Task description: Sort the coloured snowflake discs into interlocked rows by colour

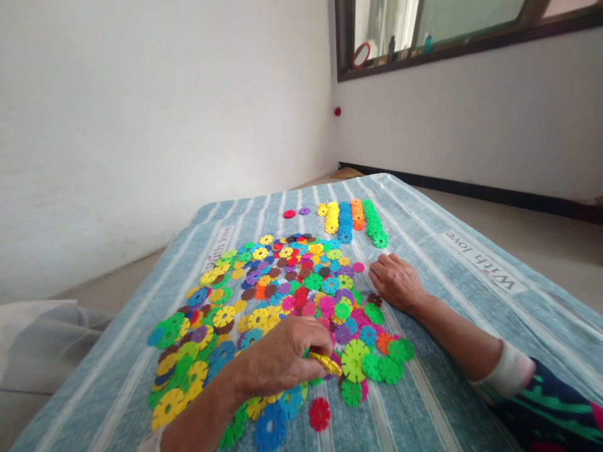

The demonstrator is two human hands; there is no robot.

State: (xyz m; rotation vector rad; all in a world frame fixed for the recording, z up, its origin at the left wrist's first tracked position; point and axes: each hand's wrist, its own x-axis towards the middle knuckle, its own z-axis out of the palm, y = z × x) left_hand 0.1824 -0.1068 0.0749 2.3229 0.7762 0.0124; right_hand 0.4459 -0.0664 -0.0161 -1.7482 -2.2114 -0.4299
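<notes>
My left hand [287, 351] is closed on yellow snowflake discs [325, 363], pinched in a small stack between thumb and fingers above the near part of the pile. Beneath and around it spreads a wide heap of notched plastic discs [258, 318] in many colours. My right hand [396, 280] rests on the cloth at the right edge of the heap, its fingers loosely bent, with nothing visible in them. Close to its fingertips are a pink disc [358, 267] and a dark brown disc [374, 300]. A red disc [319, 414] lies apart at the near side.
Beyond the heap are overlapping rows of discs: yellow [332, 218], blue [345, 223], orange [357, 215] and green [375, 224]. Single red [289, 214] and purple [304, 211] discs lie left of them. A striped blue cloth [471, 301] covers the table. White walls stand behind.
</notes>
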